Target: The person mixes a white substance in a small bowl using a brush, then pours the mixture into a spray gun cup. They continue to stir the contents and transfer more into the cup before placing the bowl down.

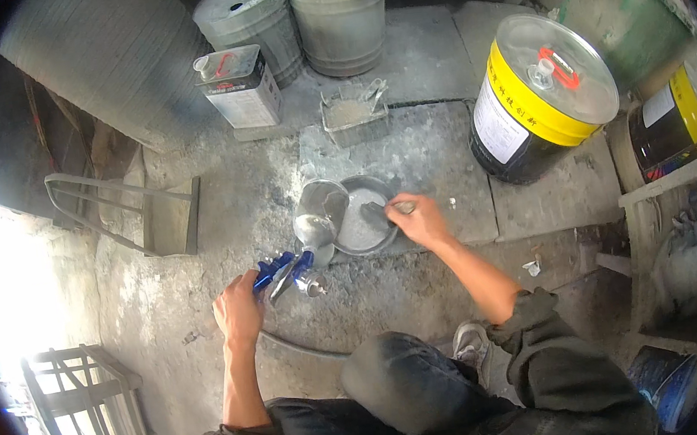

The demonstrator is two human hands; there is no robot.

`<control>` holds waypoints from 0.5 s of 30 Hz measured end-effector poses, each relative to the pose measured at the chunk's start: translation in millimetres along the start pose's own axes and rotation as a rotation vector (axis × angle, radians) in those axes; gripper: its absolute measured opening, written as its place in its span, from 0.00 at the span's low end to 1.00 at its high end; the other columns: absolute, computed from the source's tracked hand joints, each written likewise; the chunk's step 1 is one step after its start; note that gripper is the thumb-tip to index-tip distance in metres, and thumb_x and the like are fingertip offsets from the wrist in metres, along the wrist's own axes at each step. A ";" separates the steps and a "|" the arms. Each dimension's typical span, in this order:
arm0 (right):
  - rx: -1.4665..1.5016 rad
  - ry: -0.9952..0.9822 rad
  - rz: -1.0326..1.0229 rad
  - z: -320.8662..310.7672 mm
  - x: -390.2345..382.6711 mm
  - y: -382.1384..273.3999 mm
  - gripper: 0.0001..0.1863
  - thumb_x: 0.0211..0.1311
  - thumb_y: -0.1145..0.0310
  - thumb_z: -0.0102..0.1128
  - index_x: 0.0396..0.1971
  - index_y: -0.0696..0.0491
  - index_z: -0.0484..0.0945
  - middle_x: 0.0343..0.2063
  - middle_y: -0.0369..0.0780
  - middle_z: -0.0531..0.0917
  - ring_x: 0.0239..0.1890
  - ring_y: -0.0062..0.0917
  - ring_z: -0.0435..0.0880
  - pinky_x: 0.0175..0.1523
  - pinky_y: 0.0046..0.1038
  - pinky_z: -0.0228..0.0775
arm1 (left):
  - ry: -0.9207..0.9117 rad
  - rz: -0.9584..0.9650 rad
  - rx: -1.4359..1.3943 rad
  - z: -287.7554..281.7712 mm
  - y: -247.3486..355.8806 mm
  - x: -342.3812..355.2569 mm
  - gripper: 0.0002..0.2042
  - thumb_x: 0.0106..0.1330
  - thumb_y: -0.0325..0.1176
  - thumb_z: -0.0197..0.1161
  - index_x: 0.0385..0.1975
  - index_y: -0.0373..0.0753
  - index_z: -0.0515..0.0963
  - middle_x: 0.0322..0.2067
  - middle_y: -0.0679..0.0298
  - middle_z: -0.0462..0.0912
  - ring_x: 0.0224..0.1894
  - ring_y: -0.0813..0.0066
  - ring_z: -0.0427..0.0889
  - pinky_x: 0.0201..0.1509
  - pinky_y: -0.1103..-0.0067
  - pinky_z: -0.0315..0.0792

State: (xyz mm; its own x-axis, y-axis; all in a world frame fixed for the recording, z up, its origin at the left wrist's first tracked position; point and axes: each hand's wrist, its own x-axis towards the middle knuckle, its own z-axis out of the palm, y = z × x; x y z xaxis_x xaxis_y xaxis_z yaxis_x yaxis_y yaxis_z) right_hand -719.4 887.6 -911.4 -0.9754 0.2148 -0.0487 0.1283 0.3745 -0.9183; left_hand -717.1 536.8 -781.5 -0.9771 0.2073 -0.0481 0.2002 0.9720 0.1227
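The left hand (239, 309) is gripping with curled fingers (247, 282), the left forearm (243, 384) pointing toward the far side. The right hand (420, 220) is pinching farther off, the right forearm (477, 277) slanting leftward from the near right.

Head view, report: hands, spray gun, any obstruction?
Left hand grips blue spray gun. Right hand holds grey tool at round bowl. Metal cup partly hides bowl's left rim.

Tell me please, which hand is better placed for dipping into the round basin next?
Probably the right: the right hand holds a dark-tipped tool at the round basin, while the left hand is occupied with the blue spray gun.
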 end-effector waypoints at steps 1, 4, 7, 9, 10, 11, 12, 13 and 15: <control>-0.105 0.015 -0.059 6.1 -0.7 3.4 0.10 0.57 0.65 0.68 0.34 0.54 0.87 0.25 0.39 0.87 0.28 0.21 0.85 0.35 0.27 0.75 | -0.008 -0.009 0.018 -2.0 -0.2 -0.4 0.12 0.56 0.27 0.67 0.41 0.47 0.81 0.34 0.59 0.84 0.38 0.53 0.84 0.39 0.63 0.76; 0.024 -0.120 -0.071 12.1 -2.0 12.7 0.11 0.56 0.64 0.69 0.33 0.55 0.86 0.24 0.39 0.87 0.26 0.21 0.85 0.35 0.30 0.76 | -0.001 -0.005 0.066 -7.0 0.7 0.4 0.11 0.56 0.27 0.66 0.40 0.47 0.81 0.32 0.59 0.83 0.38 0.54 0.84 0.39 0.63 0.76; 0.287 -0.126 0.110 -9.7 10.7 -21.8 0.09 0.59 0.64 0.67 0.32 0.54 0.86 0.25 0.38 0.86 0.22 0.18 0.82 0.27 0.24 0.72 | 0.042 0.035 0.113 -5.9 -5.5 -5.8 0.11 0.56 0.25 0.64 0.38 0.46 0.81 0.30 0.59 0.82 0.37 0.55 0.83 0.39 0.63 0.76; 0.390 -0.103 0.146 -29.6 21.7 -57.4 0.08 0.60 0.65 0.66 0.31 0.54 0.86 0.24 0.37 0.85 0.21 0.16 0.80 0.25 0.21 0.69 | 0.080 0.086 0.144 -2.8 -9.8 -5.1 0.11 0.55 0.23 0.62 0.38 0.45 0.81 0.29 0.59 0.81 0.36 0.56 0.83 0.39 0.64 0.75; 0.416 -0.103 0.159 -39.8 27.9 -77.9 0.08 0.60 0.65 0.65 0.31 0.54 0.86 0.23 0.36 0.84 0.20 0.15 0.79 0.24 0.19 0.67 | 0.082 0.102 0.156 -1.8 -8.8 -4.0 0.12 0.55 0.23 0.62 0.37 0.45 0.81 0.29 0.60 0.81 0.35 0.56 0.83 0.39 0.64 0.75; 0.442 -0.104 0.172 -43.5 34.1 -88.7 0.08 0.61 0.65 0.65 0.31 0.54 0.85 0.21 0.35 0.83 0.20 0.14 0.78 0.23 0.18 0.66 | 0.084 0.118 0.169 -1.0 -7.8 -3.7 0.12 0.54 0.22 0.61 0.37 0.45 0.81 0.29 0.60 0.80 0.35 0.57 0.83 0.39 0.64 0.75; 0.451 -0.132 0.147 -40.6 40.6 -92.3 0.08 0.61 0.65 0.65 0.31 0.54 0.85 0.21 0.34 0.82 0.20 0.14 0.77 0.23 0.18 0.65 | 0.091 0.133 0.187 -4.7 -7.4 -3.5 0.12 0.54 0.21 0.61 0.36 0.44 0.81 0.29 0.60 0.80 0.35 0.57 0.83 0.39 0.65 0.75; 0.455 -0.157 0.126 -37.2 46.8 -90.8 0.08 0.60 0.65 0.65 0.31 0.54 0.85 0.20 0.34 0.82 0.19 0.14 0.77 0.23 0.18 0.65 | 0.106 0.145 0.183 -6.0 -5.4 -2.8 0.12 0.54 0.21 0.61 0.36 0.44 0.81 0.29 0.60 0.80 0.34 0.57 0.82 0.40 0.65 0.75; 0.410 -0.194 0.162 -40.0 56.3 -82.2 0.08 0.60 0.65 0.65 0.31 0.54 0.85 0.19 0.34 0.81 0.18 0.14 0.77 0.22 0.18 0.65 | 0.134 0.167 0.174 -8.3 -2.5 -2.1 0.11 0.54 0.21 0.61 0.36 0.44 0.81 0.30 0.60 0.81 0.34 0.57 0.82 0.40 0.65 0.75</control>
State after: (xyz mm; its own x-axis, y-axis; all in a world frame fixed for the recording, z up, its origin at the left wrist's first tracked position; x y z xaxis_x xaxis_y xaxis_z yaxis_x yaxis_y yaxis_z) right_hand -777.7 905.1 -822.9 -0.9692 0.0541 -0.2402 0.2379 -0.0449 -0.9702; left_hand -716.2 533.0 -773.5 -0.9281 0.3609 0.0916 0.3571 0.9324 -0.0553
